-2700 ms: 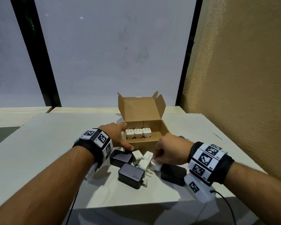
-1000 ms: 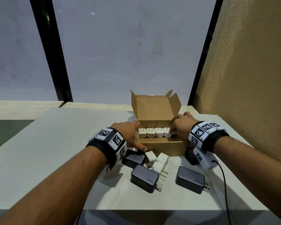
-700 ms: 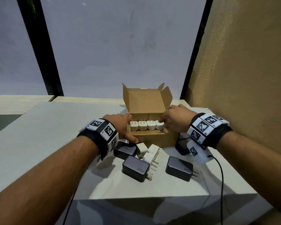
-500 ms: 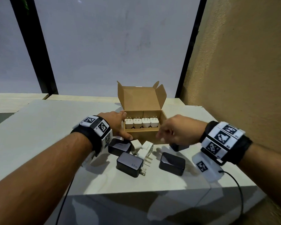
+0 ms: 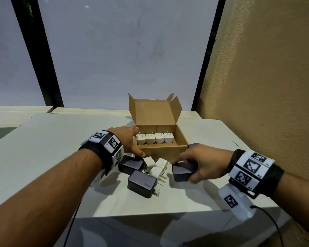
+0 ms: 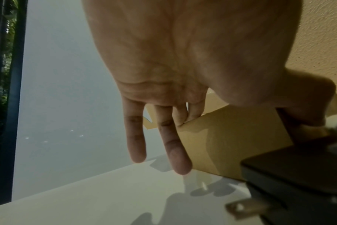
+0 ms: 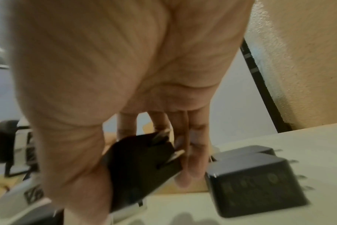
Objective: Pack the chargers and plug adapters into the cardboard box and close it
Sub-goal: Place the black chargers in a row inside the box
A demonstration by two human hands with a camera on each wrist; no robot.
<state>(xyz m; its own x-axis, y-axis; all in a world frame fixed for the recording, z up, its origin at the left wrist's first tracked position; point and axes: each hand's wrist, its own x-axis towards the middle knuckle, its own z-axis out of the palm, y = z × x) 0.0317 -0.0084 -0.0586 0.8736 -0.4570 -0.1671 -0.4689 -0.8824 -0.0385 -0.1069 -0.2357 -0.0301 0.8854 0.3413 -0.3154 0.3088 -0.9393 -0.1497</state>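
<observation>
- Chargers lie loose on the white table [image 5: 43, 157] toward its near edge: a black charger marked 65w [image 5: 141, 183] is nearest, its prongs pointing right.
- A second black charger [image 5: 183, 171] is gripped by the right hand [image 5: 202, 164], thumb on one side and fingers curled over the other; in the right wrist view its prongs are seen next to the fingers [image 7: 190, 152]. Whether it is lifted off the table cannot be told.
- Another dark charger [image 7: 254, 179] is seen in the right wrist view just right of the held one, resting on the table.
- Two white plug adapters [image 5: 159, 166] are clustered between the 65w charger and the box front, touching each other.
- A third black charger [image 5: 130, 164] is seen left of the adapters, partly under the left wrist.
- The left hand [image 5: 127, 139] is laid against the left wall of the cardboard box [image 5: 163, 153], fingers straight and spread, thumb at the front left corner; nothing is held.
- The cardboard box stands toward the far right of the table, lid flap upright at the back.
- Four white adapters [image 5: 154, 139] are lined up inside along the back wall, prongs up, side by side.
- A tan textured wall [image 5: 266, 86] is seen at the right, grey panels with black frames behind.
</observation>
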